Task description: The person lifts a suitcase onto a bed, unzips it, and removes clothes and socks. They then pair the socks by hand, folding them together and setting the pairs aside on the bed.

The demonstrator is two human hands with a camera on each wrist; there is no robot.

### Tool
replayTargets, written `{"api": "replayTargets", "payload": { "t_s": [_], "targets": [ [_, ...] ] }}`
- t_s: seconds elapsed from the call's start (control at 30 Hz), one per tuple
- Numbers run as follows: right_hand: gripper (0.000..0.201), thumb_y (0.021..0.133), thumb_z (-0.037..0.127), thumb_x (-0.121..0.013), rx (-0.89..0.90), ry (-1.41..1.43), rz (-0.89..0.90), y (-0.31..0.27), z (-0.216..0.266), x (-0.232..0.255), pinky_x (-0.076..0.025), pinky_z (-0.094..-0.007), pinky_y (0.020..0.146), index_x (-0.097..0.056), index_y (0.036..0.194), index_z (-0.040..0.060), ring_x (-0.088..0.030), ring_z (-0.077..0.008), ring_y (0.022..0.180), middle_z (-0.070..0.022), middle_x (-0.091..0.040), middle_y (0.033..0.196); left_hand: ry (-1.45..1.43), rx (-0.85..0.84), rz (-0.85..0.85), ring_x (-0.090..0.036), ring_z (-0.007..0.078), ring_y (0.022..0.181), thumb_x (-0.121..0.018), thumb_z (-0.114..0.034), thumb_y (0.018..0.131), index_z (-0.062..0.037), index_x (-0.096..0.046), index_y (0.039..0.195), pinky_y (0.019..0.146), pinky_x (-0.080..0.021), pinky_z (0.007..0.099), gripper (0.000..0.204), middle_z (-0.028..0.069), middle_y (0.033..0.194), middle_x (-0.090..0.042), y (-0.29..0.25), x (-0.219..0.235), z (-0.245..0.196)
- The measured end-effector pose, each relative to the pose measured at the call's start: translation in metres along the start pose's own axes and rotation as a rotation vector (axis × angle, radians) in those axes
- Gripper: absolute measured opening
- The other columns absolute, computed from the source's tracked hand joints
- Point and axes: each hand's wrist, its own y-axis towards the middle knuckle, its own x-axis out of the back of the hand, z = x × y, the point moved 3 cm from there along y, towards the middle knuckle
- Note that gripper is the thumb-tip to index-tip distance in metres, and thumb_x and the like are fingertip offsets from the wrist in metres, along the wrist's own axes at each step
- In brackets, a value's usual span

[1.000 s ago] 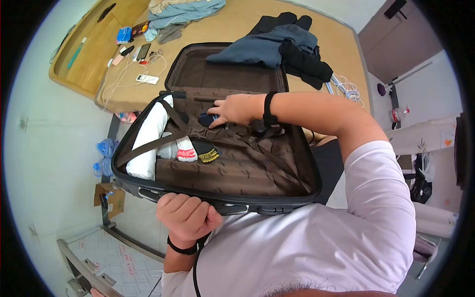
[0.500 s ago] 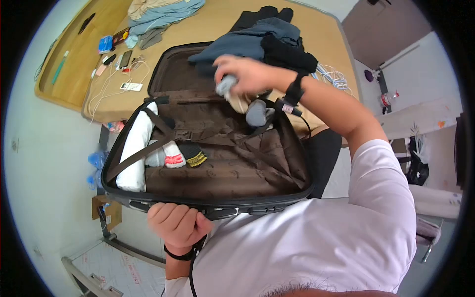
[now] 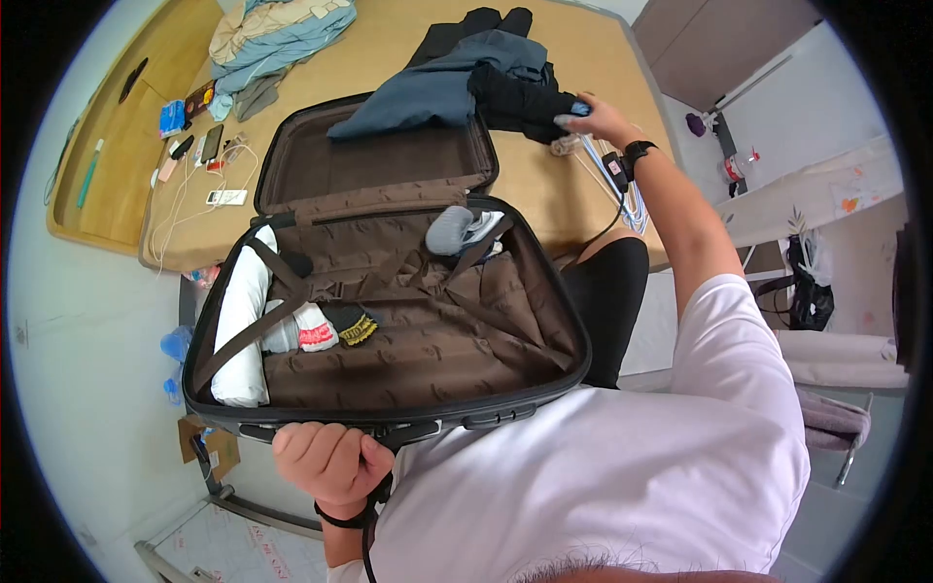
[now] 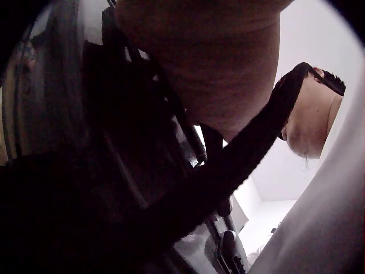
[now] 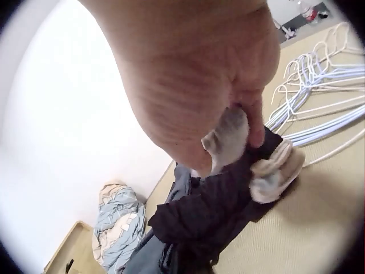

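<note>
My left hand [image 3: 332,464] grips the front edge of the open suitcase [image 3: 389,364], beside its handle; in the left wrist view the wrist and dark strap hide the fingers. Out over the bed, my right hand [image 3: 604,119] [image 5: 194,85] holds a grey-white sock [image 5: 231,137] at the black clothes [image 3: 515,102]. Just beside those clothes lies a beige-white sock bundle [image 5: 276,171]. Inside the suitcase, a grey sock bundle [image 3: 449,231] sits at the back right. Toward the left are a white package [image 3: 241,330], red-striped white socks [image 3: 314,328] and black-yellow socks [image 3: 351,325].
Blue-grey clothing [image 3: 408,97] drapes over the suitcase lid [image 3: 292,160]. Hangers [image 5: 313,77] lie on the bed right of the black clothes. A phone [image 3: 212,143], cables and a white remote [image 3: 226,197] are at the left, with bedding [image 3: 282,39] behind.
My right hand has left the suitcase with socks and moved right and back to the black clothes on the bed. My left hand keeps its grip while the head view shifts.
</note>
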Motion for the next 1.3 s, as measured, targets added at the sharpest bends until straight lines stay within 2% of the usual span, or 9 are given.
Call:
{"api": "replayTargets", "payload": {
  "t_s": [0.03, 0.1, 0.13, 0.17, 0.23, 0.3, 0.33, 0.5, 1.3],
  "targets": [
    [0.065, 0.079, 0.034, -0.08, 0.342, -0.206, -0.124, 0.013, -0.01, -0.019, -0.055, -0.0381, 0.09, -0.059, 0.135, 0.0062, -0.067, -0.0298, 0.105, -0.0176, -0.067, 0.122, -0.001, 0.003, 0.007, -0.049, 0.0211, 0.059, -0.063, -0.016, 0.068, -0.0135, -0.058, 0.064, 0.061, -0.035, 0.0348, 0.007, -0.0014, 0.064, -0.053, 0.0, 0.0, 0.0],
    [0.056, 0.077, 0.028, -0.081, 0.608, -0.312, -0.038, -0.006, 0.049, -0.032, -0.05, -0.0381, 0.099, -0.066, 0.126, 0.0048, -0.063, -0.0309, 0.115, -0.0155, -0.067, 0.121, 0.008, 0.0, 0.011, -0.05, 0.021, 0.06, -0.063, -0.017, 0.069, -0.0136, -0.058, 0.064, 0.061, -0.035, 0.0353, 0.007, -0.0016, 0.066, -0.055, 0.0, -0.001, 0.0],
    [0.042, 0.08, 0.013, -0.078, 0.771, -0.182, 0.009, -0.034, 0.094, -0.038, -0.054, -0.0367, 0.092, -0.067, 0.12, 0.0054, -0.066, -0.0259, 0.107, -0.0125, -0.067, 0.115, 0.006, 0.0, 0.018, -0.05, 0.021, 0.06, -0.063, -0.017, 0.069, -0.0136, -0.058, 0.064, 0.061, -0.035, 0.0353, 0.007, -0.0016, 0.066, -0.055, 0.001, -0.002, 0.0],
    [0.042, 0.079, 0.006, -0.077, 0.696, 0.009, 0.262, -0.06, 0.128, -0.05, -0.055, -0.0364, 0.089, -0.067, 0.12, 0.0054, -0.066, -0.0243, 0.103, -0.0114, -0.066, 0.113, 0.012, 0.004, 0.022, -0.05, 0.0211, 0.059, -0.063, -0.017, 0.069, -0.0135, -0.058, 0.064, 0.061, -0.035, 0.0355, 0.008, -0.0016, 0.065, -0.054, 0.001, -0.001, 0.0],
    [0.043, 0.08, 0.002, -0.076, 0.97, 0.041, 0.622, -0.104, 0.176, -0.082, -0.055, -0.0373, 0.088, -0.066, 0.121, 0.0059, -0.066, -0.0242, 0.102, -0.0109, -0.065, 0.115, 0.016, -0.001, 0.03, -0.05, 0.0212, 0.059, -0.063, -0.017, 0.07, -0.0135, -0.058, 0.063, 0.061, -0.035, 0.0358, 0.009, -0.0015, 0.065, -0.054, 0.002, -0.002, -0.002],
    [0.057, 0.078, 0.003, -0.077, 0.927, -0.077, 0.817, -0.126, 0.194, -0.113, -0.055, -0.0385, 0.09, -0.061, 0.132, 0.0088, -0.064, -0.0295, 0.108, -0.0132, -0.064, 0.122, 0.023, 0.008, 0.028, -0.049, 0.0215, 0.057, -0.063, -0.017, 0.072, -0.0135, -0.058, 0.062, 0.06, -0.035, 0.0355, 0.011, -0.0015, 0.063, -0.054, 0.001, -0.002, -0.002],
    [0.07, 0.075, 0.004, -0.079, 1.096, -0.071, 0.803, -0.135, 0.201, -0.122, -0.053, -0.0414, 0.093, -0.055, 0.141, 0.0144, -0.062, -0.0344, 0.113, -0.0143, -0.059, 0.129, 0.026, 0.003, 0.028, -0.049, 0.0215, 0.057, -0.063, -0.017, 0.072, -0.0135, -0.058, 0.062, 0.06, -0.035, 0.0355, 0.011, -0.0015, 0.063, -0.054, 0.003, -0.002, -0.002],
    [0.094, 0.069, 0.008, -0.085, 0.985, -0.563, 0.978, -0.156, 0.206, -0.151, -0.048, -0.0475, 0.095, -0.042, 0.15, 0.0284, -0.058, -0.0414, 0.114, -0.0158, -0.046, 0.134, -0.019, 0.015, 0.005, -0.047, 0.0243, 0.056, -0.063, -0.013, 0.072, -0.009, -0.055, 0.062, 0.059, -0.034, 0.0365, 0.013, 0.0034, 0.062, -0.052, 0.007, -0.001, -0.007],
    [0.073, 0.074, 0.003, -0.075, 0.933, -0.255, 0.994, -0.156, 0.192, -0.178, -0.046, -0.0442, 0.097, -0.047, 0.138, 0.025, -0.054, -0.041, 0.116, -0.0167, -0.048, 0.127, -0.023, 0.017, 0.017, -0.047, 0.0244, 0.056, -0.063, -0.012, 0.069, -0.0096, -0.056, 0.063, 0.058, -0.033, 0.0365, 0.01, 0.0029, 0.061, -0.051, 0.008, 0.001, -0.004]
  ]
}}
